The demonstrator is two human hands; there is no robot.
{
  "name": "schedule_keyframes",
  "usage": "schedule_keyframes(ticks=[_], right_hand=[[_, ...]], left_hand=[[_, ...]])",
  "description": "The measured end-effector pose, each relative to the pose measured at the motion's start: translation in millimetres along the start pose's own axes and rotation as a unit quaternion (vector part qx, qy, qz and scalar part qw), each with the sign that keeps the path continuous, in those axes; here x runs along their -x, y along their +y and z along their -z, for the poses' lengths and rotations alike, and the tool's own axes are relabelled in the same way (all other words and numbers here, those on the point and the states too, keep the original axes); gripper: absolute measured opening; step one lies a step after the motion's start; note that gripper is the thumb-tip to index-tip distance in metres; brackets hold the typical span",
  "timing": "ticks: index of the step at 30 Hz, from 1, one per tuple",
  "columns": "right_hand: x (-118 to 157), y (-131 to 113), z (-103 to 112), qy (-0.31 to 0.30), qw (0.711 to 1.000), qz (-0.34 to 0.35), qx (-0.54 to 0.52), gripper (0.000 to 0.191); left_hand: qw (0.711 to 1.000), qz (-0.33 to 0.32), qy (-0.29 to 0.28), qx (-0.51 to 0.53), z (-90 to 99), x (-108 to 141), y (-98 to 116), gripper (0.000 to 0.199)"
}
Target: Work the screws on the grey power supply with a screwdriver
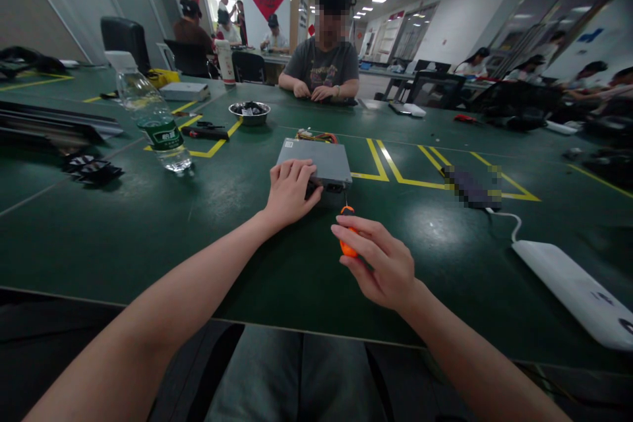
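Observation:
A grey metal box [321, 159] with coloured wires behind it lies on the green table [277, 277]. My left hand [293, 191] rests on the box's left front part, fingers on its top and thumb at the front edge. My right hand [378, 254] holds an orange and black screwdriver [349, 242] between thumb and fingers. The screwdriver's shaft points away from me, its tip at the box's front right corner. Whether the tip sits in a screw is too small to tell.
A water bottle [161, 128] stands left, near a metal bowl [250, 113] of small dark parts. A dark phone [469, 186] and a white power bank [576, 290] lie right, joined by a cable. Across the table sits a person [324, 66].

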State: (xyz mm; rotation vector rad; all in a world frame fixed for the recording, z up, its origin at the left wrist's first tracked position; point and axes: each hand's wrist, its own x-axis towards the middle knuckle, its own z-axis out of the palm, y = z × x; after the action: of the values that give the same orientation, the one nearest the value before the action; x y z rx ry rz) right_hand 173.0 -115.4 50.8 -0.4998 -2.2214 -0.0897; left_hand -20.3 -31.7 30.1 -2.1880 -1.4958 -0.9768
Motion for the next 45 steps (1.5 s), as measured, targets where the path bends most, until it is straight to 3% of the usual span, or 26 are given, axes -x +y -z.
schedule_keyframes(ticks=[7, 14, 20, 28, 36, 41, 45], right_hand=[[1.3, 1.5, -4.8, 0.052, 0.998, -0.013, 0.010, 0.038], [1.5, 1.9, -4.1, -0.020, 1.000, -0.013, 0.005, 0.041], [3.5, 6.0, -8.7, 0.045, 0.999, -0.015, 0.003, 0.042], [0.3, -0.9, -1.0, -0.026, 0.999, -0.001, 0.031, 0.035], [1.4, 2.0, -4.5, 0.060, 0.998, -0.011, 0.035, 0.039], [-1.0, -0.6, -3.5, 0.006, 1.000, -0.012, 0.006, 0.040], [-1.3, -1.7, -3.3, -0.008, 0.998, 0.002, 0.060, 0.035]], left_hand=[[1.000, -0.001, 0.003, -0.002, 0.2, -0.1, -0.1, 0.034], [1.000, 0.000, 0.004, -0.001, -0.1, -0.2, 0.2, 0.033], [1.000, 0.003, -0.003, 0.005, 0.7, -0.2, 0.6, 0.033], [1.000, 0.006, -0.003, 0.003, 1.3, -0.4, 1.4, 0.033], [1.000, 0.010, -0.006, 0.008, 1.3, -0.4, 1.2, 0.033], [1.000, 0.009, -0.005, 0.009, 1.2, -0.4, 1.5, 0.033], [1.000, 0.006, -0.002, 0.005, 0.6, -0.5, 1.1, 0.032]])
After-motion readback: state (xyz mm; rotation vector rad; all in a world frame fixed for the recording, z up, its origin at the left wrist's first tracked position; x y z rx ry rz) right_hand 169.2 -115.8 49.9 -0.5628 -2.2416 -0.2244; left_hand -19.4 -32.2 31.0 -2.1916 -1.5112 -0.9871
